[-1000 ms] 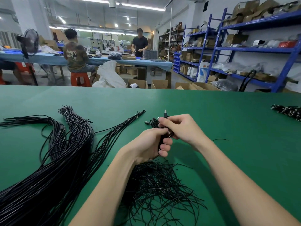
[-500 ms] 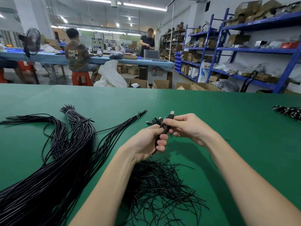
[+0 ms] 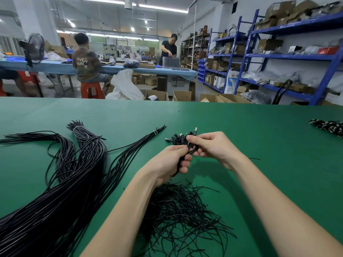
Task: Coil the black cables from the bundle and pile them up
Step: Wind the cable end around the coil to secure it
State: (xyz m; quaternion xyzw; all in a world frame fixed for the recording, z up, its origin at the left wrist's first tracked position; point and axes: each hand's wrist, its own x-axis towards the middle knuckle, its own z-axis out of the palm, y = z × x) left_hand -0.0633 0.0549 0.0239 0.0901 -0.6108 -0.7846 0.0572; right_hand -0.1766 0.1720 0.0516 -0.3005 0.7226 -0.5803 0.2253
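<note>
A coiled black cable [image 3: 191,145] is pinched by the curled fingers of the left hand [image 3: 167,162] and right hand [image 3: 213,145]. Glossy cable bundles [image 3: 70,182] and thin wiry ties [image 3: 181,210] are spread on the green bench [image 3: 259,136].

Cable bundle [image 3: 55,201] cut off lower left; coil mostly hidden inside hands.

Cable bundle [image 3: 61,182] lies left (ties [image 3: 181,216] right).

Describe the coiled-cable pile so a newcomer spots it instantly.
On the green table, look just beyond the two hands. The small pile of coiled cables sits there, compact, with connector tips poking out, unlike the long tied bundle at left or the thin loose ties nearer.
</note>
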